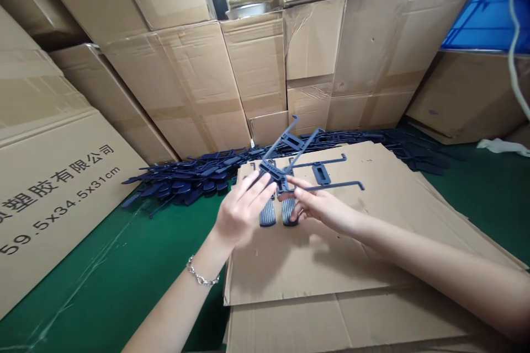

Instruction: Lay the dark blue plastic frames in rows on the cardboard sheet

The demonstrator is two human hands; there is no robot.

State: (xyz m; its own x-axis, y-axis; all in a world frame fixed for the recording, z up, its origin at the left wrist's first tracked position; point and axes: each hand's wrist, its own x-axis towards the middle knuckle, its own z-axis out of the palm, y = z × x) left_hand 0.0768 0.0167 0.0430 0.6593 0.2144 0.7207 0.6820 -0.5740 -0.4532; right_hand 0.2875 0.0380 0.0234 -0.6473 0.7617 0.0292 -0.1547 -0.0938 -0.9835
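Observation:
My left hand (pixel 240 209) is closed on a dark blue plastic frame (pixel 292 141) with two long hooked rods, which tilts up and away from me. My right hand (pixel 317 207) pinches a second dark blue plastic frame (pixel 321 174), its hooked rods stretched out to the right. The two frames meet at my fingertips; whether they are joined there I cannot tell. Just below my fingers, a ribbed dark blue piece (pixel 267 214) rests over the cardboard (pixel 372 209), with another ribbed piece (pixel 289 210) beside it near my right fingers. Their upper ends are partly hidden.
A long heap of dark blue plastic parts (pixel 194 174) lies behind the cardboard on the green surface (pixel 103 265). Stacked cardboard boxes (pixel 182 83) wall off the back, and a printed box (pixel 53 187) stands left. A pale cable (pixel 513 38) hangs at the right.

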